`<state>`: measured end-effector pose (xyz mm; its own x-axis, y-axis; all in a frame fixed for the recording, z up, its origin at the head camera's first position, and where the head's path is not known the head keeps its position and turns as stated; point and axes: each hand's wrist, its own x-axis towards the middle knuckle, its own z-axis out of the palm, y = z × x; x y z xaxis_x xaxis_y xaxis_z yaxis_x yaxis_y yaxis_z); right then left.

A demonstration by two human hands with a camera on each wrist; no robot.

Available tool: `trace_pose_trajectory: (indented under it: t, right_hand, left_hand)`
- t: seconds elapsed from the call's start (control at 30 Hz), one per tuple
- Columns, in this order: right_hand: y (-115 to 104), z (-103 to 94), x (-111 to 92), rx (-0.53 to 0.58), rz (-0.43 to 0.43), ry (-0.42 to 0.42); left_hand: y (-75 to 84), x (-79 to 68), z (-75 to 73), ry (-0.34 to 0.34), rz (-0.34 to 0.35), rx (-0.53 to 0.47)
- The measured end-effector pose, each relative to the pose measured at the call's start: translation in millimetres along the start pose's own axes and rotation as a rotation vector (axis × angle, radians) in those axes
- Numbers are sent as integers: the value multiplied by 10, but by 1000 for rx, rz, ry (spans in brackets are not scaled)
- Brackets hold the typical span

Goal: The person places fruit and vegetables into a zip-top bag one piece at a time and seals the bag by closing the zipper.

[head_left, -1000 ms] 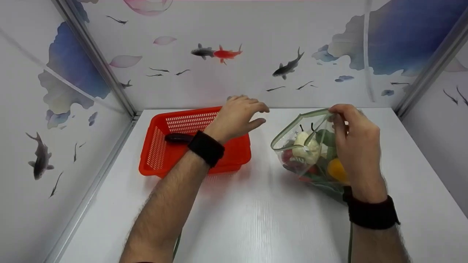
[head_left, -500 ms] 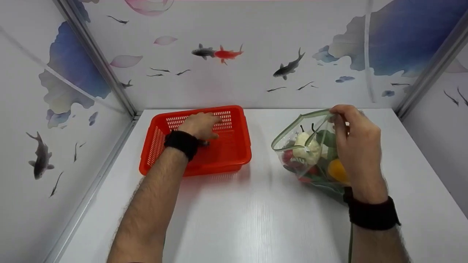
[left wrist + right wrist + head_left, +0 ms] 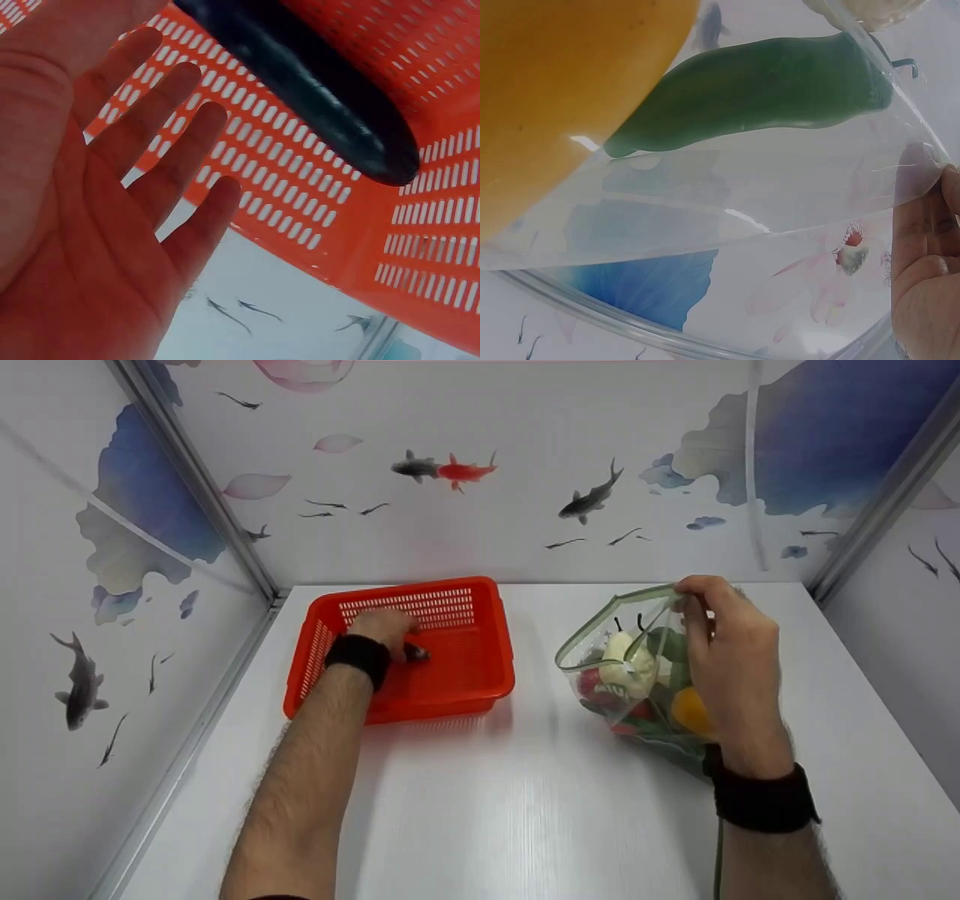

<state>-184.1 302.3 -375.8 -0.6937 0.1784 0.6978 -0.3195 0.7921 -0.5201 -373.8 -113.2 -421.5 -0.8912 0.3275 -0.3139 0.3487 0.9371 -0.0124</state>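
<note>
My left hand (image 3: pixel 381 628) is down inside the red plastic basket (image 3: pixel 450 690), over a dark eggplant (image 3: pixel 417 652) whose one end shows past the fingers. In the left wrist view the fingers are spread and fairly straight, with the glossy eggplant (image 3: pixel 315 90) lying beyond them along the basket's slotted wall. My right hand (image 3: pixel 735 667) pinches the green-edged rim of a clear mesh bag (image 3: pixel 585 649) and holds its mouth up. Through the bag show a whitish vegetable (image 3: pixel 630 664), a yellow-orange item (image 3: pixel 691 711) and a long green pepper (image 3: pixel 757 94).
Both things stand on a white table (image 3: pixel 525 802), the basket at the back left and the bag at the right. White panels printed with fish and petals rise behind and on both sides. A metal corner post (image 3: pixel 195 472) runs up at the left.
My left hand has moved from above the basket's right side, leftward and down into it, onto the eggplant. The right hand and the bag have stayed in place.
</note>
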Motion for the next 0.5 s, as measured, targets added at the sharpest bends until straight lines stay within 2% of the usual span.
trace_pose_trajectory:
  t: [0.17,0.23,0.4,0.5]
  right_hand:
    - [-1,-8,-2,5,16,-11]
    - [-2,-6,-3,6,19,-13]
    - [2,-5,2,9,21,-14]
    - [10,-4,3,8,19,-12]
  left_hand:
    - [-50,-50,50,-48,-95,-94]
    - [-78,-62,71,-44,-111,-111]
    - [-123,-65,124,-7,-89,-87]
    - [-124,-59,135,-28,-82,-84]
